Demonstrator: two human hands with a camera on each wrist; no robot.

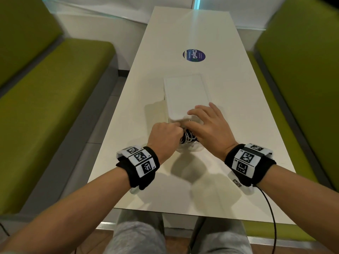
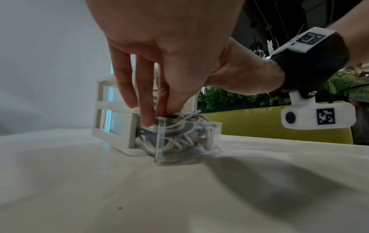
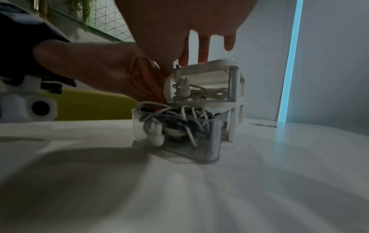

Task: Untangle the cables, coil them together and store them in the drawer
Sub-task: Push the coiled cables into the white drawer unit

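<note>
A small white drawer unit (image 1: 185, 94) stands mid-table with its clear bottom drawer (image 3: 211, 141) pulled out towards me. A bundle of white and dark cables (image 1: 187, 138) fills that drawer (image 2: 159, 141), with some loops of the cables (image 2: 179, 138) rising above the rim. My left hand (image 1: 165, 132) reaches down into the drawer from the left, fingers bunched and pinching the top of the cables (image 3: 175, 124). My right hand (image 1: 207, 123) lies with straight fingers on the unit's top at its front edge. The upper drawer holds another white cable (image 3: 199, 93).
The white table (image 1: 229, 143) is long and narrow, and its near edge is just below my wrists. A round blue sticker (image 1: 193, 55) lies beyond the unit. Green benches (image 1: 45, 107) flank the table on both sides. A black wire (image 1: 269, 208) hangs from my right wristband.
</note>
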